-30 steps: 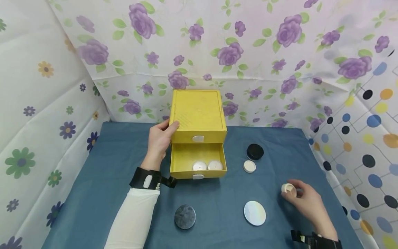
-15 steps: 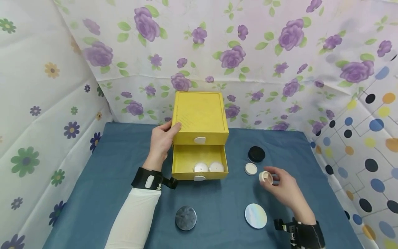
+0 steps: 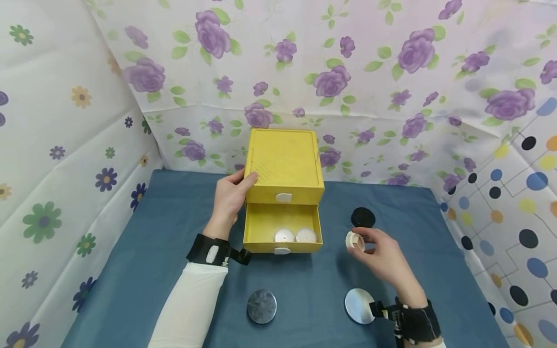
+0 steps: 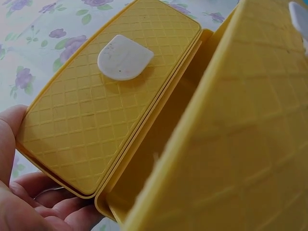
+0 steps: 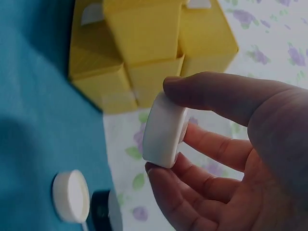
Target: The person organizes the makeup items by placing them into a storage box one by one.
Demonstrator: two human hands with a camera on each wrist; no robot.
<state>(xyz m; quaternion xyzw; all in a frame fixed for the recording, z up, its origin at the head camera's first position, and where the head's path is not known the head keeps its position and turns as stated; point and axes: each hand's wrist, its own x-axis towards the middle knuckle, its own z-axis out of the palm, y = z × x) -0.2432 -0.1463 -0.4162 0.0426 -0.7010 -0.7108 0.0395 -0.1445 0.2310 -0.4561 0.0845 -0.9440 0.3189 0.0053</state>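
Observation:
A yellow two-drawer box (image 3: pixel 284 157) stands at the back middle, its lower drawer (image 3: pixel 261 246) pulled out. My left hand (image 3: pixel 229 199) grips the box's left side, thumb at the top front edge; in the left wrist view several fingers (image 4: pixel 53 204) lie along the side. Two white discs (image 3: pixel 284 235) sit in the drawer. To the box's right, my right hand (image 3: pixel 383 252) pinches a small white round cap (image 5: pixel 164 130) between thumb and fingertips, raised over the cloth. A similar white round piece (image 5: pixel 71 197) lies below it, hidden in the head view.
A black round lid (image 3: pixel 363 217) lies just beyond the right hand. Nearer the front are a dark marbled disc (image 3: pixel 262 306) and a shiny pale disc (image 3: pixel 358 306), partly behind the wrist strap. Patterned cloth walls surround the blue cloth (image 3: pixel 304 295).
My right hand has carried the white cap leftward, from the right part of the cloth to near the drawer box. The left hand keeps its grip on the box. The head view has shifted slightly.

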